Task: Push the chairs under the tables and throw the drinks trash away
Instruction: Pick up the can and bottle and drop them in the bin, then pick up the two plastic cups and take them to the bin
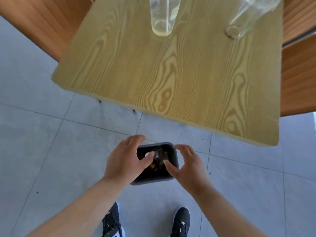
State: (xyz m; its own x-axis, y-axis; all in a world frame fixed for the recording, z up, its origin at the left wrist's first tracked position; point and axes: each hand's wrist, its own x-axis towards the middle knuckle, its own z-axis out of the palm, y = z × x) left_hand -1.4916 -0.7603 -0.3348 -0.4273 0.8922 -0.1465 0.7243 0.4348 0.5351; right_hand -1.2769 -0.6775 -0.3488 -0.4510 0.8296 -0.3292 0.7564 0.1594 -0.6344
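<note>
A dark grey trash bin [168,179] stands on the floor just in front of my feet, with drinks trash [159,155] lying inside it. My left hand [125,159] hovers over the bin's left side, fingers spread and empty. My right hand [187,165] hovers over its right side, also spread and holding nothing. On the light wooden table [179,74] beyond the bin stand two clear glass bottles, one [163,16] at the far middle and one [242,19] at the far right.
Wooden chair seats show beside the table at the far left [42,23] and at the right [297,74]. Thin metal legs [134,111] poke out below the table's near edge. Grey floor tiles [42,151] surround the bin. My dark shoes [181,221] are at the bottom.
</note>
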